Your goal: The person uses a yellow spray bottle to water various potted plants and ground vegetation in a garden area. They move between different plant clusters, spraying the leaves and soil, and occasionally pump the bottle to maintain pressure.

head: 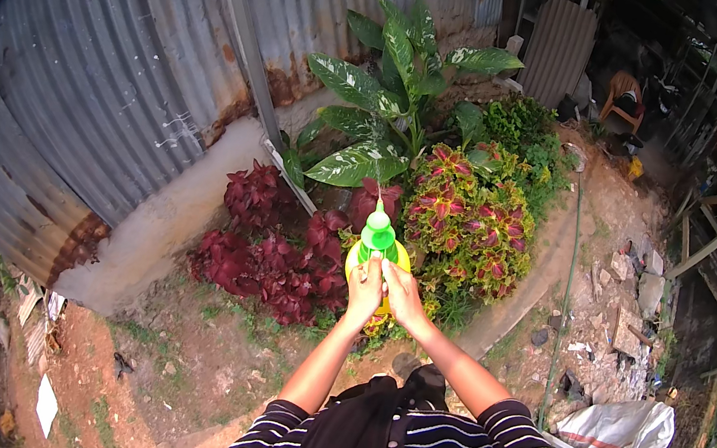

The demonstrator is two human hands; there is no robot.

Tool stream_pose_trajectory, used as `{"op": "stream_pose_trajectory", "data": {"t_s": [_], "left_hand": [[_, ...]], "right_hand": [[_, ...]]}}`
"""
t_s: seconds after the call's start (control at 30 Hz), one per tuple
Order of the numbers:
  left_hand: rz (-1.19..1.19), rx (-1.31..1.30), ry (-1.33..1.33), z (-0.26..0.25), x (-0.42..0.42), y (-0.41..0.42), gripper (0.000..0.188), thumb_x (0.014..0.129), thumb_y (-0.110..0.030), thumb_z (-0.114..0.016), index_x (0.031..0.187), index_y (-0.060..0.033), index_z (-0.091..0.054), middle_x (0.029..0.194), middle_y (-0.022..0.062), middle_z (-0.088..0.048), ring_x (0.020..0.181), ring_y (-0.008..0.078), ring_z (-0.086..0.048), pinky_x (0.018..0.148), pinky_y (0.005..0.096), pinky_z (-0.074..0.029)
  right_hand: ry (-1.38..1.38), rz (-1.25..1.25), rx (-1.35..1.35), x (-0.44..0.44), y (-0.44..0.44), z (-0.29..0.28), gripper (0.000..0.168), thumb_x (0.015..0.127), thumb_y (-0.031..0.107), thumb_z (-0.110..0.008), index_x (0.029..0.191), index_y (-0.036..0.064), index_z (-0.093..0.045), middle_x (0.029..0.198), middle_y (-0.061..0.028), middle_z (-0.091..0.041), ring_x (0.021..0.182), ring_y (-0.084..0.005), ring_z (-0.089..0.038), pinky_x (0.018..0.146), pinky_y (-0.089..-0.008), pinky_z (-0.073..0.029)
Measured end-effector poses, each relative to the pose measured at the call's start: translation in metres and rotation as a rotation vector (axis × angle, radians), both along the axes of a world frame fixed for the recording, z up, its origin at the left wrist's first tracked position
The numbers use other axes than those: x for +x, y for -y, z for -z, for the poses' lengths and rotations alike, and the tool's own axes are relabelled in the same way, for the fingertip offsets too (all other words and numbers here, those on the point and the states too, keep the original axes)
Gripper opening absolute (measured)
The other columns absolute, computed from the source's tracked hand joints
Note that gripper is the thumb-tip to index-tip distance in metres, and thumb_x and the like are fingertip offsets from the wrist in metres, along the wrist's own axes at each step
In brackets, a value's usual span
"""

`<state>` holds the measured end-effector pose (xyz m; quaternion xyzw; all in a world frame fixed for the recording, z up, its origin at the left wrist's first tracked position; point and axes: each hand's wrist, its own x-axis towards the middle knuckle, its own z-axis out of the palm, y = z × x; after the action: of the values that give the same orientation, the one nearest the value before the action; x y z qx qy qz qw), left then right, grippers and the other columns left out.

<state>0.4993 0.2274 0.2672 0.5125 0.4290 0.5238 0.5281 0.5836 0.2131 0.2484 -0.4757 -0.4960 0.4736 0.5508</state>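
Observation:
Both my hands are closed around a yellow and green pump spray bottle (378, 237), held out in front of my body. My left hand (365, 290) grips it from the left, a ring on one finger. From the right my right hand (401, 293) wraps it, the thumbs close together near the green top. The green nozzle points away from me, and a thin streak of liquid seems to leave its tip. Ahead of it stands a dieffenbachia (375, 103) with white-mottled leaves. Dark red coleus (277, 267) grows to the left, and red-and-yellow coleus (476, 220) to the right.
A rusty corrugated metal wall (112, 66) with a metal post (251, 37) bounds the left and back. A green hose (572, 254) runs along the dirt at right. Rubble (620, 316) and a white sack (618, 432) lie there. An orange plastic chair (621, 99) stands far right.

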Motion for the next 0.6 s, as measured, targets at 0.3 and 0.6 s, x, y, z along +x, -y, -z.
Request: {"op": "stream_pose_trajectory", "data": {"t_s": [0.3, 0.6], "left_hand": [[0.060, -0.125, -0.031, 0.042, 0.005, 0.007, 0.038, 0.088, -0.028, -0.036, 0.056, -0.0075, -0.042, 0.045, -0.0026, -0.039, 0.038, 0.0045, -0.035, 0.035, 0.0214, -0.025], [0.332, -0.335, 0.059, 0.073, 0.027, 0.017, 0.027, 0.087, -0.028, -0.037, 0.072, -0.0078, -0.047, 0.052, -0.0044, -0.042, 0.041, 0.0033, -0.035, 0.036, 0.0197, -0.026]], "right_hand": [[-0.081, 0.053, -0.142, 0.000, 0.022, 0.029, 0.041, 0.086, 0.037, -0.035, 0.082, 0.000, -0.051, 0.057, -0.0003, -0.043, 0.053, -0.0087, -0.042, 0.050, -0.0233, -0.035], [-0.343, 0.172, -0.346, 0.020, 0.045, 0.070, 0.042, 0.085, 0.044, -0.036, 0.080, 0.005, -0.051, 0.057, 0.0025, -0.041, 0.049, -0.0061, -0.039, 0.047, -0.0198, -0.033]]}}
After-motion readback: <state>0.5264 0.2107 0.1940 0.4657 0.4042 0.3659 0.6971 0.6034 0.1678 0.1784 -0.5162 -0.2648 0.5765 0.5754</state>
